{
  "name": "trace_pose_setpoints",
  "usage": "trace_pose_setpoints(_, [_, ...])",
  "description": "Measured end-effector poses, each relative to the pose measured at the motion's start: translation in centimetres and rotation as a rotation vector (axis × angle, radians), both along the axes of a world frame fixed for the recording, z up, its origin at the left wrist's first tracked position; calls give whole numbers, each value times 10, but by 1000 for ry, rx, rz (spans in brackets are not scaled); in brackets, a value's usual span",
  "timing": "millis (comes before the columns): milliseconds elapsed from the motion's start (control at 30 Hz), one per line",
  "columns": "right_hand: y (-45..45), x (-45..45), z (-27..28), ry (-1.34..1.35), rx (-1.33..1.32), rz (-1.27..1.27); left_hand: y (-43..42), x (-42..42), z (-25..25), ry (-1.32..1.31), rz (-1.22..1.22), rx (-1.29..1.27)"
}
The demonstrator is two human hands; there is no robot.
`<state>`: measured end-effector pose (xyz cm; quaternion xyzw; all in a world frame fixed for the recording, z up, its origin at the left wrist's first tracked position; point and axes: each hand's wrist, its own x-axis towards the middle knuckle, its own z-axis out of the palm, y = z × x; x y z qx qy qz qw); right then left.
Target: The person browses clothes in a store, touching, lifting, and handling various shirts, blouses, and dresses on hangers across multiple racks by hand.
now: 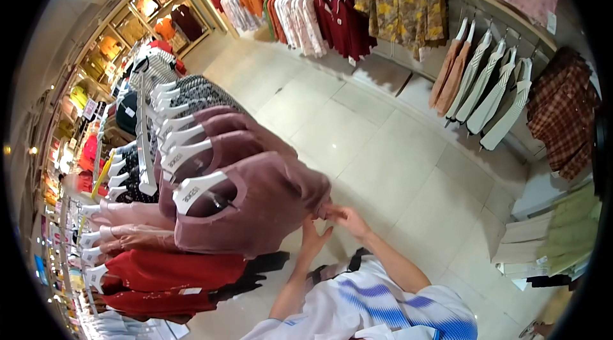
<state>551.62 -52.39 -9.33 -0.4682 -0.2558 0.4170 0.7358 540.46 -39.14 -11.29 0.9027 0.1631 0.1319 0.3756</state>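
Note:
A mauve long-sleeved blouse [262, 203] hangs on a white hanger [198, 190] at the near end of a rack. My right hand [348, 220] pinches the cuff of its sleeve between thumb and fingers. Just below that cuff is my left hand [313, 238], its thumb spread away from the fingers. The left fingertips reach the sleeve's underside, and whether they touch the cloth I cannot tell. More mauve blouses [220, 120] hang right behind the front one.
Red tops [172, 270] and black-and-white patterned garments [198, 94] share the rack on the left. A yellow-brown patterned shirt [402, 5], striped garments [491, 97] and a brown plaid garment [562, 113] hang along the wall. Pale tiled floor [377, 136] lies between.

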Motion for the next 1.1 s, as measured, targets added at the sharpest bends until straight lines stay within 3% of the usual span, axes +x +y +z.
trace_pose_setpoints(100, [-10,-4,42,51,46,101,-9,15,6,-141,101,-185])
trace_pose_setpoints(200, [-14,0,52,61,86,137,-23,22,30,-220,101,-256])
trace_pose_setpoints(333, [-18,10,60,-50,68,188,-23,22,13,-298,195,-312])
trace_pose_setpoints(400, [-18,13,65,-362,-71,74,-18,24,9,-308,235,-227])
trace_pose_setpoints(433, [-17,15,68,-498,-225,-33,-20,27,28,-310,228,-300])
trace_pose_setpoints(467, [-15,18,68,-509,-229,-34,-18,29,32,-321,226,-306])
trace_pose_setpoints(533, [-13,25,68,-1174,-348,-371,-14,29,33,-289,211,-195])
trace_pose_setpoints(667, [-5,40,81,-1322,-346,-373,-4,32,34,-250,151,-213])
trace_pose_setpoints(767, [4,59,82,-1271,-234,-430,1,41,44,-259,170,-435])
trace_pose_setpoints(833, [9,72,70,-681,-176,-45,1,49,53,-269,195,-522])
trace_pose_setpoints(867, [13,75,66,-684,-186,-44,1,53,56,-269,220,-600])
trace_pose_setpoints(933, [23,84,63,-187,-69,105,5,63,55,-274,231,-610])
trace_pose_setpoints(1000, [33,97,65,-69,-135,162,8,73,52,-263,292,-674])
trace_pose_setpoints(1067, [47,100,61,312,-148,112,10,82,58,-237,323,-683])
trace_pose_setpoints(1100, [50,108,58,354,-187,170,10,83,61,-254,276,-594])
